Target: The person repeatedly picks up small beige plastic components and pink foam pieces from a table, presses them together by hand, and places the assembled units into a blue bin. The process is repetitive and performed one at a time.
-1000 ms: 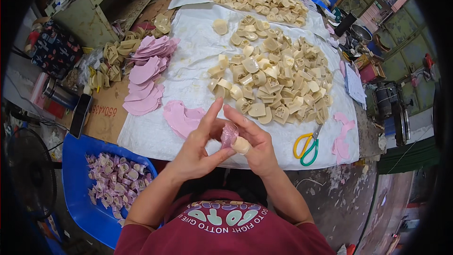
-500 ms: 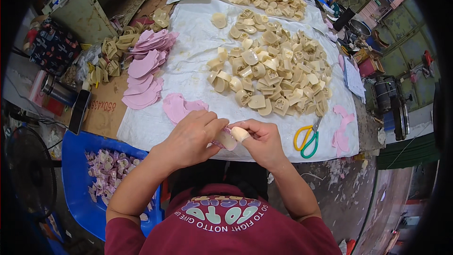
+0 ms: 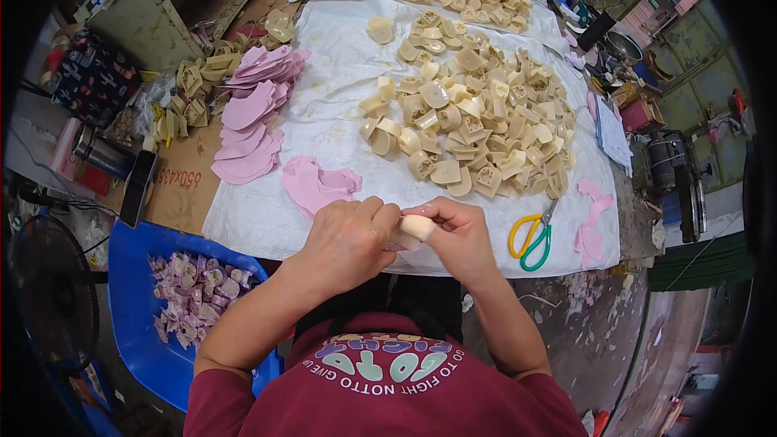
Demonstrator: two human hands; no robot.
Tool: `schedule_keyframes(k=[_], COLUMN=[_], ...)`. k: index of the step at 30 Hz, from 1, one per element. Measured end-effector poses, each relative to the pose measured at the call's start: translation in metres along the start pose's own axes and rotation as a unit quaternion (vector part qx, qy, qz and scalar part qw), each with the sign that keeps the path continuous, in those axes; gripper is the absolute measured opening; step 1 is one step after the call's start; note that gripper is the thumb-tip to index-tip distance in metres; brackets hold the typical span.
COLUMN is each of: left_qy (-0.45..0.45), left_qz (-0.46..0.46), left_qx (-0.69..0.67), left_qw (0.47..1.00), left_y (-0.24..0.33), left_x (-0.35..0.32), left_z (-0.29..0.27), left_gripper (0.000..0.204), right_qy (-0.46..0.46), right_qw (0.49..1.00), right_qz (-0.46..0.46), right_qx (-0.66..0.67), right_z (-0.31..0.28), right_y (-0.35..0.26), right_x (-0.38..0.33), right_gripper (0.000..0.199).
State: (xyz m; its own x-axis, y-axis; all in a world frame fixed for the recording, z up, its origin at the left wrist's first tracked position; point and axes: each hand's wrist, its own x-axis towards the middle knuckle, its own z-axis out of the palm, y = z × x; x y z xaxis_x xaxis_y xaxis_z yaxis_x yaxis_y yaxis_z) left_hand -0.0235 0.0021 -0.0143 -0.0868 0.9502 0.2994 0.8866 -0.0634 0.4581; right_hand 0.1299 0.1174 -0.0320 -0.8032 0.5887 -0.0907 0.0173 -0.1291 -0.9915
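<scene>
- Left hand (image 3: 348,239) and right hand (image 3: 461,235) together grip one cream block (image 3: 418,227), apparently pressing pink sheet around it.
- Next move likely needs a firm fold; pink sheets (image 3: 316,184) lie at 11 o'clock.

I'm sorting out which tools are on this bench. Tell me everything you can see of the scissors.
The scissors lie flat on the white sheet near its front edge, just right of the right hand and not touched by either hand. The two loop handles look like plastic, one yellow and one green, and point toward the person. The short metal blades point away, toward the heap of cream pieces, and look closed or nearly so. A pink cut-out lies apart on their right.
</scene>
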Motion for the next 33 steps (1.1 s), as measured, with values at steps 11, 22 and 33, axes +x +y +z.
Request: schedule_keyframes(k=[11,22,33], left_qy=[0.061,0.115,0.114], left_qz=[-0.12,-0.199,-0.189], left_qx=[-0.056,-0.103,-0.114], left_qw=[0.989,0.968,0.969], left_y=[0.011,0.011,0.005], left_x=[0.002,0.01,0.007], left_z=[0.017,0.029,0.032], left_gripper=[0.036,0.037,0.037], right_qy=[0.076,0.077,0.057], right_qw=[0.982,0.995,0.995], right_qz=[-0.082,-0.027,-0.069], right_qx=[-0.152,0.05,-0.052], right_z=[0.011,0.011,0.02], right_y=[-0.005,0.008,0.007], right_x=[0.002,0.012,0.005], right_gripper=[0.02,0.026,0.033])
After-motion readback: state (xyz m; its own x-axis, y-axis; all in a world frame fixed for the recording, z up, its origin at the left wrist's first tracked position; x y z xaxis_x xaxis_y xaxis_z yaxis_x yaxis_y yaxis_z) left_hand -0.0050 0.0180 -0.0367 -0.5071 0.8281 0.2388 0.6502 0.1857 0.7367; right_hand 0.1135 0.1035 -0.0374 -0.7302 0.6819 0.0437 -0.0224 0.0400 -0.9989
